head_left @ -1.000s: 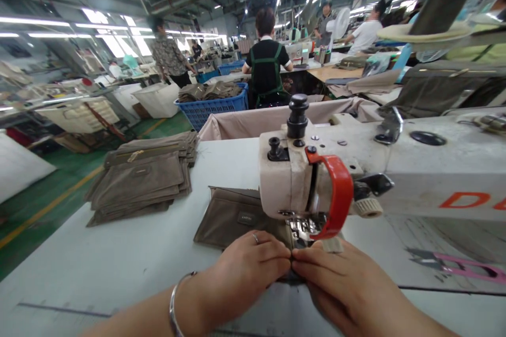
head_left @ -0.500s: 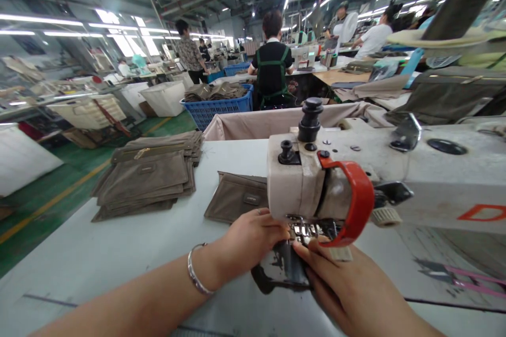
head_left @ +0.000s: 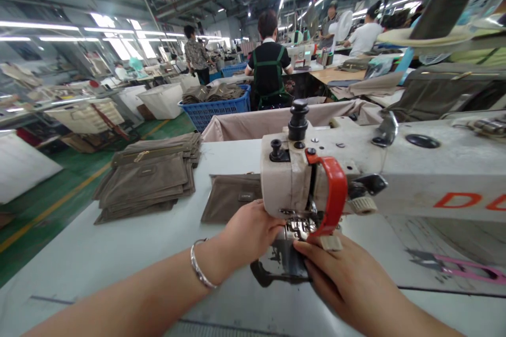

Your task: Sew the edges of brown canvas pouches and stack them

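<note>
My left hand is closed, its fingers bent and its tips at the left side of the metal presser foot of a white sewing machine. Just behind that hand lies a brown fabric pouch with a small label, its right part hidden by the machine head; its near edge runs in under my fingers. My right hand reaches in from the other side, fingers pressed together, index tip by the foot above the dark bed plate. Whatever its fingers hold is hidden.
A stack of brown pouches lies on the white table at left. Pink-handled thread snips lie at right below the machine arm. Beyond the table are a cloth-lined bin, a blue basket and a seated co-worker.
The view has shifted slightly, and the machine appears farther left. The pouch has turned a little and sits slightly to the left. Both hands stay close to the presser foot.
</note>
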Demonstrator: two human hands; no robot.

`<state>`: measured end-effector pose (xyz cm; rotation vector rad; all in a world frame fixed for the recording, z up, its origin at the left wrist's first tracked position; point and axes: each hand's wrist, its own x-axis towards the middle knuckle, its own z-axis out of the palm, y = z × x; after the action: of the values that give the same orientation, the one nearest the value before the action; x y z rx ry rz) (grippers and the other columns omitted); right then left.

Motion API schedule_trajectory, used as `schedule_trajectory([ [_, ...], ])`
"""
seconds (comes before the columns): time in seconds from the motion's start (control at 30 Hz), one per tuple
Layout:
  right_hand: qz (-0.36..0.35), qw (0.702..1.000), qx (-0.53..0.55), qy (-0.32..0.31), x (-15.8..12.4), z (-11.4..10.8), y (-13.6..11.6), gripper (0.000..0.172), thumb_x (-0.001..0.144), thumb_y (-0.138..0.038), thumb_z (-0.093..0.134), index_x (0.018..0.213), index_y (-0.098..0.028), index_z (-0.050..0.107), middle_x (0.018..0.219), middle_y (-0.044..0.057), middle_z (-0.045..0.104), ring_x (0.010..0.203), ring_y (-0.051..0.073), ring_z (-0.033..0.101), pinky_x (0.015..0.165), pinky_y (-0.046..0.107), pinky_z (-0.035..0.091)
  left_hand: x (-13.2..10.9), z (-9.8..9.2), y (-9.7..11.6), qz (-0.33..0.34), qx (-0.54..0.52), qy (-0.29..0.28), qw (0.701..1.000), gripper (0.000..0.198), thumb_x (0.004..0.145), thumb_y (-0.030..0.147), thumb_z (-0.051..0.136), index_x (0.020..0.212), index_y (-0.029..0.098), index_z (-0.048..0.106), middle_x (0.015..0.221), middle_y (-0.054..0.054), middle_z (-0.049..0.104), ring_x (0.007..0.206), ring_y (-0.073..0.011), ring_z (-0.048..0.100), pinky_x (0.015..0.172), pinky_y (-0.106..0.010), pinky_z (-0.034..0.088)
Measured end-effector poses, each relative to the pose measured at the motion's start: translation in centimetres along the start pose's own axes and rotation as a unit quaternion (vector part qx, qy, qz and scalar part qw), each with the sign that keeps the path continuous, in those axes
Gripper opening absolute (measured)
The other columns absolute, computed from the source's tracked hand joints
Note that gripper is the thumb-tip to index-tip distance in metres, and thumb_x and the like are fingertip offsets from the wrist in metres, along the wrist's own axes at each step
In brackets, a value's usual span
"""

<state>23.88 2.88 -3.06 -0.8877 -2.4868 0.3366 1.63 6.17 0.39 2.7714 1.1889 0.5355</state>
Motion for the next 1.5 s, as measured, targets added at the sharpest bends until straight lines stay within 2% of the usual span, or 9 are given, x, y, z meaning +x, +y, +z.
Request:
schedule_trajectory([
  [0.27,-0.030,0.999,-0.023,-0.018,-0.4,0.1,0.4,0.051,0.082,-0.008,0.047,0.131,-0.019,0.056,0.120,0.015,0.060,0.109,0.032,0.057,0.088,0.052,0.053,-3.0,-1.0,4.6,-0.037,0.012,-0.098,0.994,0.026,0.093,0.020,0.055,0.117,0.016,0.060,0.120,-0.010,0.063,0.115,-0.0244,0.055,0.104,-0.041,0.044],
  [0.53,-0.028,0.999,-0.024,-0.019,-0.6,0.7,0.5,0.049,0.084,-0.007,0.044,0.132,-0.015,0.054,0.120,0.016,0.059,0.108,0.033,0.055,0.089,0.054,0.052,-3.6,-0.1,3.6,-0.065,-0.018,-0.096,0.993,0.042,0.091,0.006,0.045,0.132,0.018,0.051,0.135,-0.007,0.054,0.127,-0.0214,0.046,0.112,-0.037,0.037],
  [0.83,0.077,0.991,0.111,0.011,0.0,-0.1,-1.9,0.019,0.094,-0.023,0.051,0.094,-0.022,0.070,0.095,0.008,0.062,0.094,0.026,0.057,0.084,0.045,0.049,-11.4,-0.7,2.5,-0.424,-0.043,0.060,0.903,0.028,0.072,0.038,0.071,0.081,0.019,0.053,0.090,-0.006,0.057,0.091,-0.0301,0.057,0.086,-0.054,0.047],
  [0.9,0.180,0.949,0.258,0.003,0.2,0.0,-3.3,0.013,0.092,-0.025,0.054,0.094,-0.022,0.066,0.098,0.005,0.061,0.089,0.021,0.059,0.080,0.038,0.050,-11.0,-0.8,2.6,-0.452,-0.208,0.087,0.863,0.026,0.073,0.034,0.069,0.078,0.020,0.049,0.082,-0.003,0.059,0.081,-0.0265,0.061,0.078,-0.047,0.051],
  [1.03,0.362,0.709,0.601,0.074,0.6,0.8,-6.0,0.045,0.083,-0.037,0.067,0.121,-0.022,0.047,0.095,0.001,0.061,0.054,0.009,0.051,0.048,0.022,0.043,-9.5,-1.4,2.4,-0.474,-0.561,0.158,0.660,0.057,0.070,0.039,0.075,0.115,0.020,0.046,0.091,-0.004,0.068,0.080,-0.0260,0.070,0.077,-0.041,0.055],
  [1.1,0.370,0.631,0.678,0.078,0.3,1.2,-7.0,0.052,0.081,-0.044,0.068,0.121,-0.020,0.046,0.069,-0.006,0.056,0.041,0.007,0.037,0.038,0.018,0.028,-9.9,-1.8,2.1,-0.471,-0.609,0.117,0.628,0.068,0.071,0.042,0.074,0.126,0.017,0.044,0.095,-0.008,0.071,0.084,-0.0287,0.071,0.079,-0.044,0.055],
  [1.3,0.372,0.691,0.615,-0.077,-3.7,3.4,-9.3,0.033,0.077,-0.048,0.064,0.076,-0.019,0.047,0.054,-0.007,0.049,0.042,0.006,0.038,0.040,0.018,0.022,-13.6,-3.0,4.3,-0.243,-0.088,0.126,0.958,0.049,0.085,0.041,0.065,0.131,0.024,0.055,0.131,-0.012,0.059,0.113,-0.0304,0.061,0.093,-0.046,0.053],
  [1.4,0.374,0.764,0.516,-0.104,-6.5,3.5,-10.1,0.016,0.083,-0.032,0.058,0.076,-0.019,0.051,0.069,0.000,0.063,0.059,0.012,0.054,0.050,0.020,0.033,-13.2,-2.4,7.2,0.035,0.058,0.069,0.995,0.034,0.090,0.038,0.062,0.121,0.023,0.063,0.128,-0.009,0.062,0.110,-0.0264,0.062,0.088,-0.036,0.056],
  [1.5,0.254,0.931,0.258,-0.044,-8.2,2.6,-10.2,0.014,0.087,-0.013,0.050,0.091,-0.021,0.060,0.085,0.002,0.066,0.078,0.018,0.059,0.067,0.027,0.043,-12.1,-0.7,9.3,0.084,0.039,0.080,0.992,0.023,0.099,0.025,0.045,0.102,0.019,0.067,0.097,-0.003,0.073,0.081,-0.0182,0.068,0.073,-0.028,0.059],
])
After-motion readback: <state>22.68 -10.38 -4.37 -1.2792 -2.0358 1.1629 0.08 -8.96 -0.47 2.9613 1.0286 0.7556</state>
